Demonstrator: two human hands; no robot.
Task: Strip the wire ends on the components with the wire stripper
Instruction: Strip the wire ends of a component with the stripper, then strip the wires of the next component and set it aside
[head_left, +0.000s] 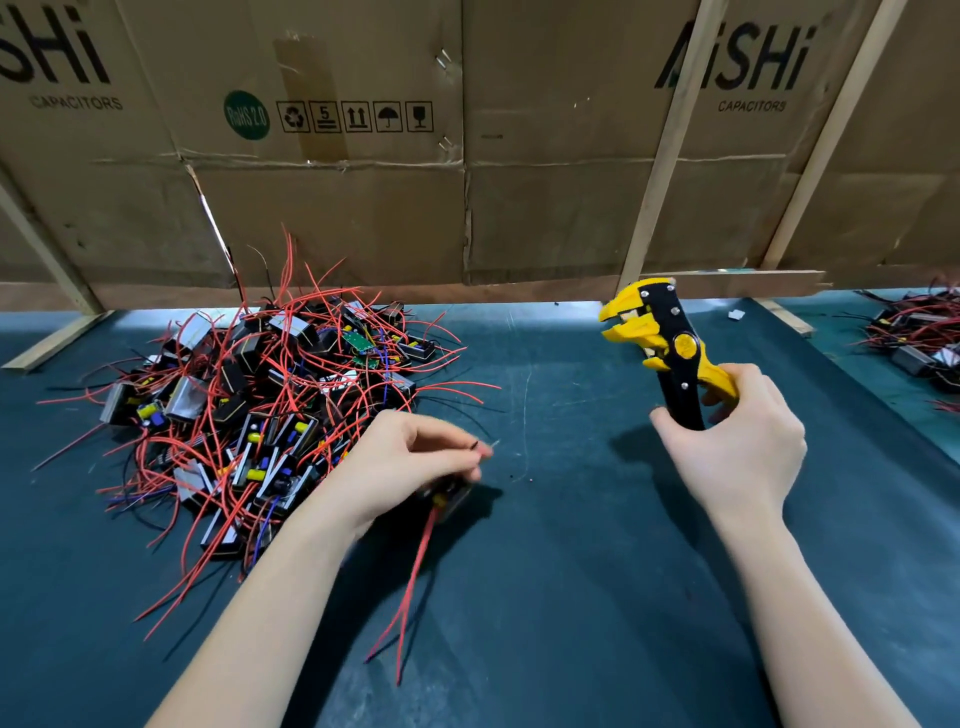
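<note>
We are at a small electronics assembly bench, workshop-type. Evidence: dark green work mat (571, 597); a heap of wired driver modules (260, 405) with red and black leads; a second, smaller heap (919, 338) at the far right edge. Backdrop is flattened cardboard cartons (363, 182) printed "AiSHi CAPACITORS" with a RoHS sticker, propped on bare wooden battens (670, 145). Yellow-and-black wire stripper (665, 348) in use.
</note>
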